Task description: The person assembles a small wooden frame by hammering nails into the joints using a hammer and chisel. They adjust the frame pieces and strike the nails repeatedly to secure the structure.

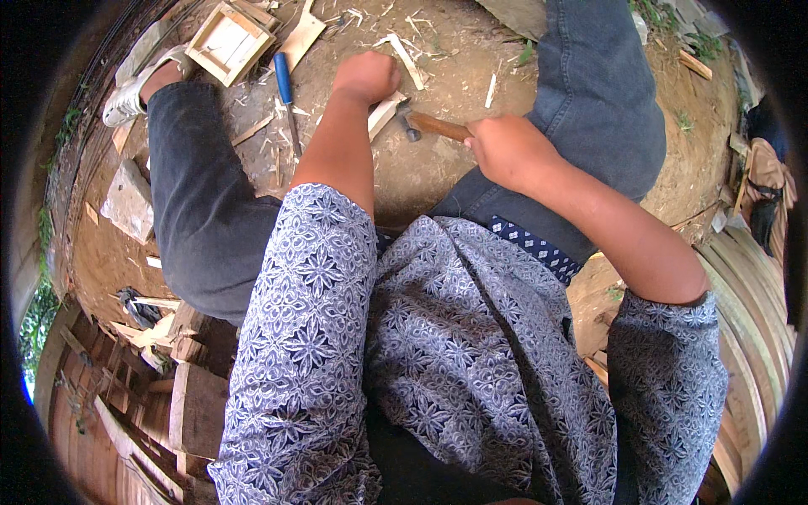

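Observation:
My right hand (pixel 509 151) is wrapped round the wooden handle of a hammer (pixel 442 127). The hammer's dark metal head lies close to the end of a pale piece of wood (pixel 385 114). Just beyond that wood my left hand (pixel 367 74) is closed in a fist, back of the hand up; its fingers and whatever they hold are hidden. Part of the wood disappears behind my left forearm. To the left of that forearm a tool with a blue handle (pixel 284 77) and a long thin metal shaft lies on the ground.
A small square wooden frame (pixel 229 42) lies at the far left beside a flat cut board (pixel 303 35). Wood chips and slivers (pixel 407 61) litter the dirt. My bent legs flank the work. A stone block (pixel 128 202) and stacked timber (pixel 198 408) stand left, curved planks (pixel 745 337) right.

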